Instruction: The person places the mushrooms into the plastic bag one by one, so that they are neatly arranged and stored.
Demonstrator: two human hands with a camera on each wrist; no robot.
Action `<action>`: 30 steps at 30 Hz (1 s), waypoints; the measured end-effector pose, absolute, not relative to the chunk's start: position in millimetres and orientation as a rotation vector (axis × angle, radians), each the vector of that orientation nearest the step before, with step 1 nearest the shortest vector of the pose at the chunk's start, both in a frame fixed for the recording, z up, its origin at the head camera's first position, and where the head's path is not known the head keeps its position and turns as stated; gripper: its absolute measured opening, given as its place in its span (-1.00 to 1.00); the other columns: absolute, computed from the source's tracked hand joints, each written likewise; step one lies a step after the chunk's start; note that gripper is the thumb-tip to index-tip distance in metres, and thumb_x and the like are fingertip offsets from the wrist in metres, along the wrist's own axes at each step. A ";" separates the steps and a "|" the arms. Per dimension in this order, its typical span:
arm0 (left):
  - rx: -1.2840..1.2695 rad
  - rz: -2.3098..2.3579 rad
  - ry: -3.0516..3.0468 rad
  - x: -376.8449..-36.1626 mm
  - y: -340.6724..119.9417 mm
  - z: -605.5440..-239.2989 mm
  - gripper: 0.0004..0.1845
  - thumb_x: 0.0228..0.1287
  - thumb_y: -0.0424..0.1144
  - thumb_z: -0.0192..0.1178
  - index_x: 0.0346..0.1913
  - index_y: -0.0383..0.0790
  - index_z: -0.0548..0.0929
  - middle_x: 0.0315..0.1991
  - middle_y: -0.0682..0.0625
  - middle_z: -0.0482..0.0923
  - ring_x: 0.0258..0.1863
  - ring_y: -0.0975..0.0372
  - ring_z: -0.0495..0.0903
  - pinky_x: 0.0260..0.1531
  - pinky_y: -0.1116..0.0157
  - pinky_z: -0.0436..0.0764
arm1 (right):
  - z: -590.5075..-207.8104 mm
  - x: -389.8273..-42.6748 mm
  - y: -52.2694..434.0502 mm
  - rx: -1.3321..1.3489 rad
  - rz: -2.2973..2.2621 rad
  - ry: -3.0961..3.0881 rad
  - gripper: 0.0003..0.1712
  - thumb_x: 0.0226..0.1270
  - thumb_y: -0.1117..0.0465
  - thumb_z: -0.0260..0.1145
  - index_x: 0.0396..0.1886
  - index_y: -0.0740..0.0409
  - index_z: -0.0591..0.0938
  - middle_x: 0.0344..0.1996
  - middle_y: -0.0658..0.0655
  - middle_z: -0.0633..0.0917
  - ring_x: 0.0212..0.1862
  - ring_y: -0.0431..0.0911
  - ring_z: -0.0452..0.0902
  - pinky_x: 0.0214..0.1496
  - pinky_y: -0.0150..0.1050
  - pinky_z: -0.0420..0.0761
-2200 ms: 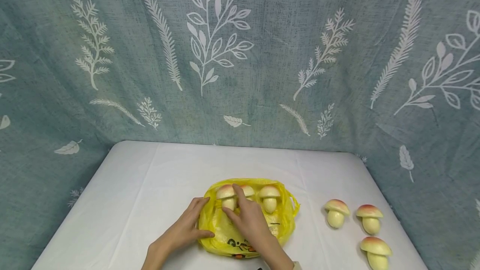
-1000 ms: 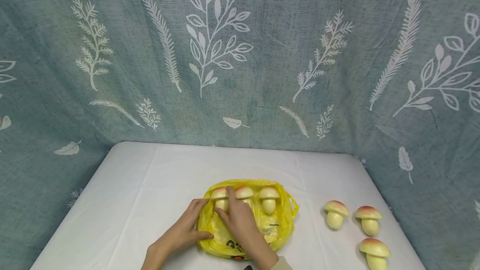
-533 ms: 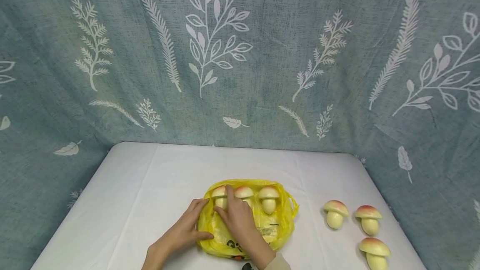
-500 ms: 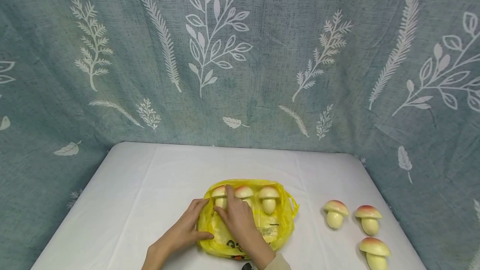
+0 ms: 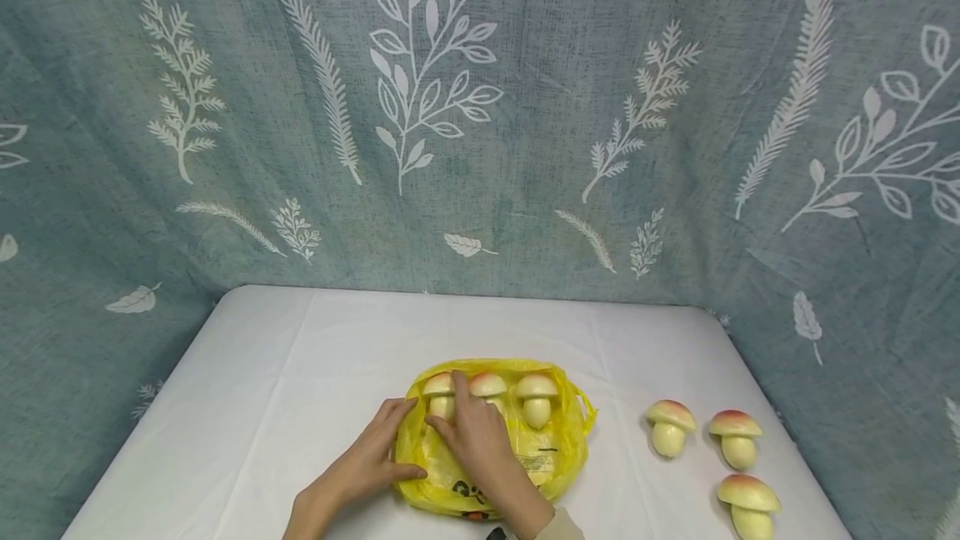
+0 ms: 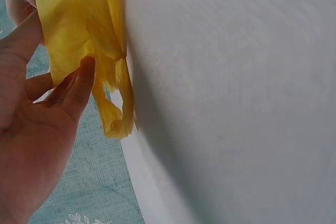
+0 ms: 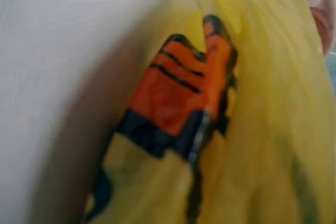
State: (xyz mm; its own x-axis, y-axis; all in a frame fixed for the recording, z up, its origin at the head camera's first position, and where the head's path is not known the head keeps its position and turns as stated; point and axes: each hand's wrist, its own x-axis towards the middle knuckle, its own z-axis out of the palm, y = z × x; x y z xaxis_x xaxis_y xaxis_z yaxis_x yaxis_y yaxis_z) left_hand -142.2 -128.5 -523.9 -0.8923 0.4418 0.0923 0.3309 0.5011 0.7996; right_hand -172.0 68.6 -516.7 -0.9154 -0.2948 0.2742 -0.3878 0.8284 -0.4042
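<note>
While the left hand (image 5: 363, 457) grips a yellow plastic bag (image 5: 570, 450), six-o'clock black print (image 5: 461, 488) illegible, the right hand (image 5: 480, 440) pinches a red-capped mushroom (image 5: 438, 387).

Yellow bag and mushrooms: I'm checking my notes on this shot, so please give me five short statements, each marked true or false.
1. Three mushrooms show inside the yellow bag. True.
2. The bag is tied shut. False: it lies open at the top.
3. Nobody is touching the bag. False: the left hand is on its left edge.
4. The right hand is at the leftmost mushroom in the bag. True.
5. Every mushroom is in the bag. False: three loose mushrooms lie to its right on the white table.
</note>
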 end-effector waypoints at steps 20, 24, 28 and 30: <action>0.666 1.339 2.633 -142.7 -128.3 -522.8 -0.02 0.03 -0.11 0.53 0.44 -0.40 0.24 0.31 -0.17 0.27 0.34 -0.06 0.28 0.34 -0.14 0.25 | -467.1 -157.8 109.3 0.380 0.898 -2.813 -0.18 0.30 -0.12 0.38 0.39 0.22 0.34 -0.53 -0.06 0.60 -0.72 -0.31 0.31 -0.69 -0.42 0.40; 0.661 1.340 2.626 -143.3 -128.7 -522.0 -0.02 0.04 -0.10 0.52 0.45 -0.39 0.23 0.31 -0.17 0.26 0.35 -0.06 0.27 0.35 -0.14 0.23 | -457.3 -155.6 125.8 0.330 0.879 -2.775 -0.19 0.29 -0.14 0.38 0.38 0.19 0.36 -0.52 -0.05 0.63 -0.71 -0.32 0.31 -0.67 -0.41 0.39; 0.658 1.344 2.617 -143.6 -128.8 -521.9 -0.01 0.04 -0.10 0.52 0.45 -0.39 0.23 0.31 -0.18 0.26 0.35 -0.07 0.27 0.35 -0.15 0.23 | -451.0 -154.8 143.8 0.261 0.858 -2.747 -0.16 0.27 -0.17 0.39 0.39 0.17 0.37 -0.51 -0.04 0.66 -0.73 -0.32 0.30 -0.66 -0.38 0.39; 0.656 1.347 2.612 -143.6 -128.8 -521.9 -0.01 0.05 -0.09 0.52 0.45 -0.38 0.23 0.31 -0.17 0.26 0.35 -0.06 0.27 0.35 -0.14 0.23 | -448.5 -154.8 153.1 0.237 0.852 -2.735 -0.16 0.26 -0.15 0.40 0.39 0.18 0.36 -0.50 -0.03 0.67 -0.73 -0.32 0.32 -0.66 -0.37 0.40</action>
State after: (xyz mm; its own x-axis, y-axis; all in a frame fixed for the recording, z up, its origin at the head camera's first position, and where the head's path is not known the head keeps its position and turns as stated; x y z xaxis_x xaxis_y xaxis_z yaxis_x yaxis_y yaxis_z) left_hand -143.6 -128.8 -521.9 -0.8971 0.4343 0.0811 0.3180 0.5073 0.8010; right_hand -154.8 153.1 -448.5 -0.9511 -0.0761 0.2992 -0.2325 0.8141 -0.5321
